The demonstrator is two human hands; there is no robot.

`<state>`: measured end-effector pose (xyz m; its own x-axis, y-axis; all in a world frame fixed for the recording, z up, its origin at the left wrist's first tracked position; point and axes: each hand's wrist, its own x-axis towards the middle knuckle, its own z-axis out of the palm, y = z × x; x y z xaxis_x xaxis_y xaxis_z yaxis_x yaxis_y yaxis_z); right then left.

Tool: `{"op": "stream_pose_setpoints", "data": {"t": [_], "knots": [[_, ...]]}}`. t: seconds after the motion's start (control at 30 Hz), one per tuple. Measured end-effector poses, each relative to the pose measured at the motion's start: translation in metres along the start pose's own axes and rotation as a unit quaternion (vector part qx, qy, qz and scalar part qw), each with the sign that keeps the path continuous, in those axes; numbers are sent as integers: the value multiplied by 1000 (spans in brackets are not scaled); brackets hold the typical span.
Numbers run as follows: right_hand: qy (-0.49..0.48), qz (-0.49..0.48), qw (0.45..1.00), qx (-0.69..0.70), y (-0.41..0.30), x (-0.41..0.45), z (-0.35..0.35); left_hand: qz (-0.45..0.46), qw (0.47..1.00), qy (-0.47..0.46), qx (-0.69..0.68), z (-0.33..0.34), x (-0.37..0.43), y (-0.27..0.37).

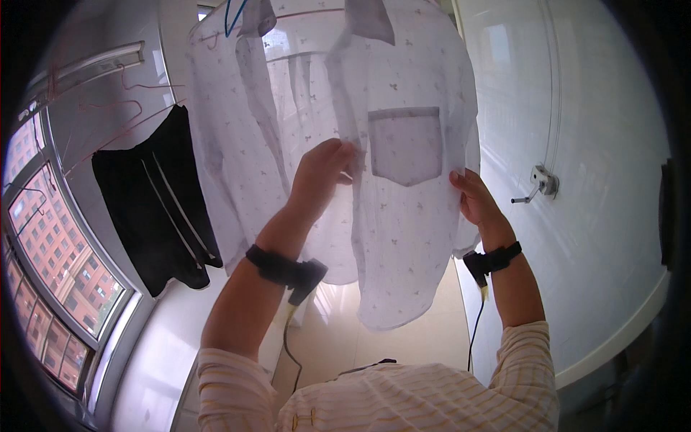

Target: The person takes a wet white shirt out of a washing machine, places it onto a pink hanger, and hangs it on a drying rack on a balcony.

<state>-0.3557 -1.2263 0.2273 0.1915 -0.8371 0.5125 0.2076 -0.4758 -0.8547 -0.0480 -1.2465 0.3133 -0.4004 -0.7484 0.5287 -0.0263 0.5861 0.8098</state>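
Note:
Before me hangs a thin white shirt [399, 232] with a small scattered print, its front undone and its collar at the top of the view. A patch pocket [406, 144] sits on the panel between my hands. My left hand [324, 173] pinches the shirt's front edge, left of the pocket. At the panel's outer side, my right hand [474, 197] holds the fabric between thumb and fingers. Part of a blue hanger [233, 19] shows near the collar. Both wrists wear black straps with cabled devices.
Black shorts [156, 205] with white drawstrings hang at the left among several wire hangers [132, 86]. Beyond them is a window [65, 254] facing tall buildings. A hand crank [542, 182] with cords projects from the right wall [604, 243]. Light floor tiles [329, 335] lie below.

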Motion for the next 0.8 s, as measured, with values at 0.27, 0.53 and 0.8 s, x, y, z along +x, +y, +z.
{"op": "stream_pose_setpoints", "data": {"t": [0.27,0.53,0.8], "knots": [[144,-39,988,35,18,-11,16,82,986,98,103,34,-3,-25],[209,-46,977,-25,17,-14,19,-10,980,199,-8,37,-6,-46],[292,-110,944,-103,6,-14,32,58,935,307,170,32,-17,-48]]}}
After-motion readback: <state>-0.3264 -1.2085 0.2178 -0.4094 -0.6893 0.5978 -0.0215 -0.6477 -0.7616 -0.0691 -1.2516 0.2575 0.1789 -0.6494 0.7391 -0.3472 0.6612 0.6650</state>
